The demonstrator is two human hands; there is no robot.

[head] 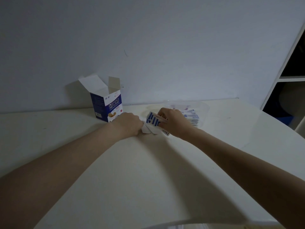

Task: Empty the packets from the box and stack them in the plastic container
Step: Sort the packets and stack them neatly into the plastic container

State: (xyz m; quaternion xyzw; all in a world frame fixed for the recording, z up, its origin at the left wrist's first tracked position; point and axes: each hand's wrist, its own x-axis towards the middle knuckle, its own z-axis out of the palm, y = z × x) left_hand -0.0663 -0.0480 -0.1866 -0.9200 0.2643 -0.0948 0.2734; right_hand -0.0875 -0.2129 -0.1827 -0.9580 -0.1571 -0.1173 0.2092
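Blue-striped packets (152, 121) fanned, pinched between left hand (130, 123) and right hand (171, 120); plastic container (203, 107) just beyond grip. Next: square bundle, stack inside.

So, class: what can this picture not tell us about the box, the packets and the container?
- Head view: whether the box still holds packets; its walls hide the inside.
- How many packets the hands grip: left hand and right hand cover them.
- Container stack count: blurred.
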